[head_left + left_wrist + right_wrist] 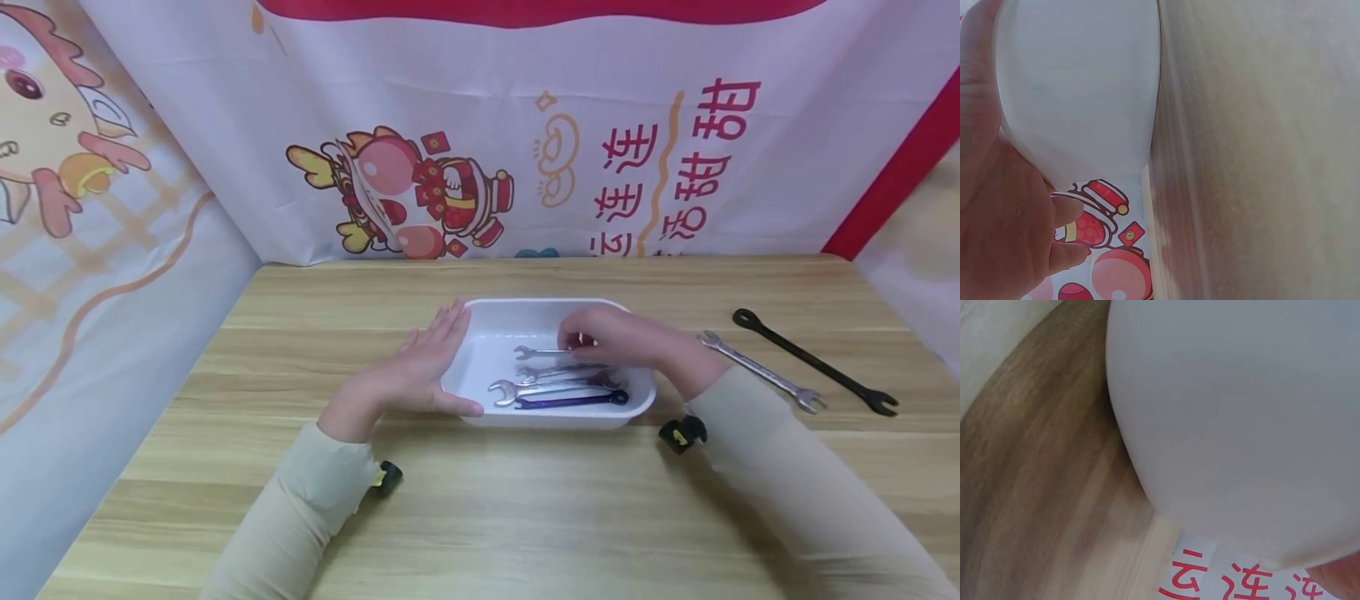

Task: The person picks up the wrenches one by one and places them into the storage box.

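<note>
Inside the white tray (547, 422), here's the right hand (618, 336), fingers curled, pinching the small wrench (542, 353), three other wrenches (572, 402) lined up on its near side; at the left rim, the left hand (420, 362) braces, fingers straight (white tray floor leaves room there), broad tabletop (525, 517) stretching from the near edge

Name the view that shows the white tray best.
The head view: it looks into the white tray, showing most of its shape and the wrenches inside. The left and right wrist views show only its outside, close up and cut off.
</note>
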A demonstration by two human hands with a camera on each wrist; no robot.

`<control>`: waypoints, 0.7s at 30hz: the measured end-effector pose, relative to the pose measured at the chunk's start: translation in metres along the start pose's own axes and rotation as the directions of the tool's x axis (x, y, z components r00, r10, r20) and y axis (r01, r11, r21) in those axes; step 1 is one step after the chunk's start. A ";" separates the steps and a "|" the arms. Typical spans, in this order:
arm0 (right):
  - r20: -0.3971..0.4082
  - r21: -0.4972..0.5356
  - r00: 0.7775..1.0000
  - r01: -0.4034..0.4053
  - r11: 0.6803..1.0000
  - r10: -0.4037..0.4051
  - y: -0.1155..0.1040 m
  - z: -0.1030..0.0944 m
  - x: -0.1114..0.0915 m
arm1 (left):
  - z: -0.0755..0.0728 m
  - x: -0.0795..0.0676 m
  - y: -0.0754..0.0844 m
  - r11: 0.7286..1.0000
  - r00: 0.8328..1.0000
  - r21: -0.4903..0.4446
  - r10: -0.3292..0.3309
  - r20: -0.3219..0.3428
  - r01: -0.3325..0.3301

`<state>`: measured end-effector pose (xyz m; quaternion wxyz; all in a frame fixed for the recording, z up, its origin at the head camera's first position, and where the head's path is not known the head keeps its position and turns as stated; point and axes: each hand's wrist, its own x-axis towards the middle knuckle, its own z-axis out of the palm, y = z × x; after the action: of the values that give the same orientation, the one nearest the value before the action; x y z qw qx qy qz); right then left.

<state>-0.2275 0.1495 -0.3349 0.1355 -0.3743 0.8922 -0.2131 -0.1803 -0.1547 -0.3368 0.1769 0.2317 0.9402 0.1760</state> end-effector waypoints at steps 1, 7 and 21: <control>0.002 -0.013 1.000 -0.002 1.000 0.002 0.000 0.001 0.001 | 0.000 0.000 0.000 1.000 1.000 0.001 0.000 0.001 0.000; -0.001 -0.048 1.000 -0.011 0.999 0.011 0.000 0.004 0.007 | 0.001 0.000 -0.001 1.000 1.000 0.001 -0.005 0.003 0.005; 0.019 -0.026 1.000 -0.007 1.000 0.008 0.002 0.011 0.013 | 0.002 0.001 -0.001 1.000 1.000 0.005 0.006 -0.003 -0.006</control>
<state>-0.2330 0.1385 -0.3468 0.1397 -0.3748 0.8950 -0.1974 -0.1805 -0.1548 -0.3388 0.1742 0.2348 0.9402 0.1748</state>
